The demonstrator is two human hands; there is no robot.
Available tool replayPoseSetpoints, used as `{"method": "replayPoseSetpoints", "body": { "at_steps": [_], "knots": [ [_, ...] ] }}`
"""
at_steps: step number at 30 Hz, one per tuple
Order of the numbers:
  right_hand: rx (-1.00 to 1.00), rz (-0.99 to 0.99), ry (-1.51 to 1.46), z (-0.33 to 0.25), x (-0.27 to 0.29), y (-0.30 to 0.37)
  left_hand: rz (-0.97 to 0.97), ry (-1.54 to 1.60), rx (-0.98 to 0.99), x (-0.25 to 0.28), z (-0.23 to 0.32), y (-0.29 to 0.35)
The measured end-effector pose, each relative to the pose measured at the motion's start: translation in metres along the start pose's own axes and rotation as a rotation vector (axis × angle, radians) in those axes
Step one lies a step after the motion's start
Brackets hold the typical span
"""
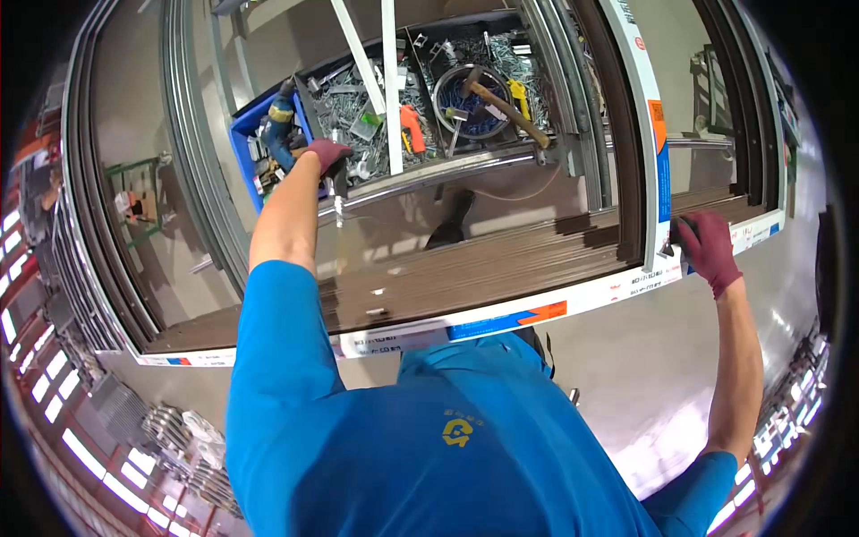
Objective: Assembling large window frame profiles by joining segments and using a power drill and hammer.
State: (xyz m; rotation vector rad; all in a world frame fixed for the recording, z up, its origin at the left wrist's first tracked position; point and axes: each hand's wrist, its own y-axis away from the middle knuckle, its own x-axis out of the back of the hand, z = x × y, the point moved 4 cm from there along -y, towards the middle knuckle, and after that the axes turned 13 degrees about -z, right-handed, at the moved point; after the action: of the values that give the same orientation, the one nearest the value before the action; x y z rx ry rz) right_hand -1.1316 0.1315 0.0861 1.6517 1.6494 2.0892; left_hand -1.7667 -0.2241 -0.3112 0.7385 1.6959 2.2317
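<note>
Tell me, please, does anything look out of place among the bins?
Perhaps the hammer: it lies slantwise over the round tub, handle sticking out past the rim, as if not put away.

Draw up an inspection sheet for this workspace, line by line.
Surface: brown frame with white edging; small bits lie on its near side.
Job's things: the frame; a tool with a metal bit, by the left hand.
Clutter: dark trays of mixed hardware, hammer across a round bowl, blue bin of loose items.
Hands: both gloved; left at the tool, grip partly hidden; right hand on the frame's near edge.
Cables: thin curved line near the hammer; cannot tell if it's a cable.
Surroundings: grey floor; metal stock at lower left.
</note>
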Motion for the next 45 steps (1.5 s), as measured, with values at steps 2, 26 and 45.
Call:
{"method": "replayPoseSetpoints", "body": {
  "at_steps": [2,26,45],
  "knots": [
    [0.072,0.117,0.019,-0.004,0.011,-0.008,0.045,-0.757,-0.104,-0.019,-0.027,-0.027],
    [0.432,0.666,0.243,-0.172,0.112,0.022,1.105,-0.060,-0.843,-0.227,0.246,0.493],
    [0.680,0.255,0.105,-0.400,-0.053,0.037,1.176,-0.327,-0.641,-0.180,-0.014,0.521]
  ]
}}
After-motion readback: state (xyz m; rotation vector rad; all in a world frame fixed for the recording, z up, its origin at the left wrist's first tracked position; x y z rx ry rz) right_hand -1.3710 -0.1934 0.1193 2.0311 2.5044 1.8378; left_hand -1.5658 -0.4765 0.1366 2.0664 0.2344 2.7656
